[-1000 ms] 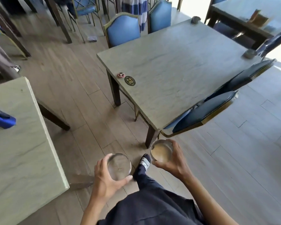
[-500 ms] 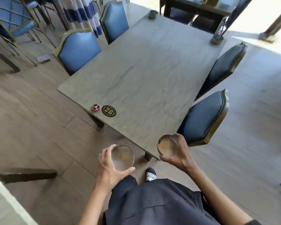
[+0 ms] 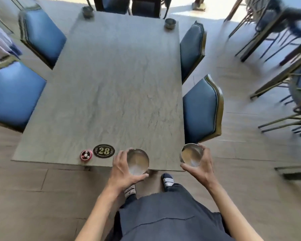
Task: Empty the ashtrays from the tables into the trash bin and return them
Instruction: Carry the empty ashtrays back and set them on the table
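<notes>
Metal, rigid and probably light, each ashtray is gripped by its rim: one (image 3: 137, 161) in the left hand (image 3: 122, 170) over the surface (image 3: 118, 84) edge, one (image 3: 192, 154) in the right hand (image 3: 201, 165) beside it. Smooth walls could slip.

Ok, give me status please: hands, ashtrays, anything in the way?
Left hand holds ashtray over table edge. Right hand holds second ashtray beside table. Near corner clear.
</notes>
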